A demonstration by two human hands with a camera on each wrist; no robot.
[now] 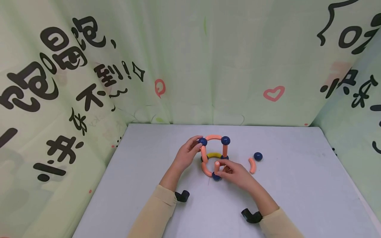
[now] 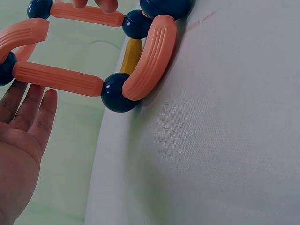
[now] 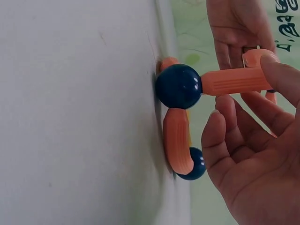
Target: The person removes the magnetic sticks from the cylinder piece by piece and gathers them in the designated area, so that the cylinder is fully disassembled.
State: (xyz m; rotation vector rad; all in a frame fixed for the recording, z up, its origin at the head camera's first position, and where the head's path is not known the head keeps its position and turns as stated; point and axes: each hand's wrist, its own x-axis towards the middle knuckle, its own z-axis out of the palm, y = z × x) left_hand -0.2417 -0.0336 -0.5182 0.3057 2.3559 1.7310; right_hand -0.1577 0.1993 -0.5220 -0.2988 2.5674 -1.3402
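A frame of magnetic rods and balls stands on the table. My left hand (image 1: pixel 185 156) grips the blue ball (image 1: pixel 203 141) at its upper left corner, fingers reaching behind it. From that ball a curved orange rod (image 2: pixel 23 35) sticks out with a free end. Near the front, my right hand (image 1: pixel 235 173) pinches an upright orange rod (image 3: pixel 234 81) between thumb and fingers. The rod's lower end meets the front blue ball (image 3: pixel 178 86). A yellow curved rod (image 1: pixel 214 155) lies at the base's back, and another blue ball (image 1: pixel 225 140) tops the far right upright.
To the right of the frame lie a loose blue ball (image 1: pixel 258 156) and a loose curved orange rod (image 1: pixel 252 165). Black wrist mounts (image 1: pixel 251 216) project beside both sleeves. A printed curtain (image 1: pixel 214 66) hangs behind the white table (image 1: pixel 297 185).
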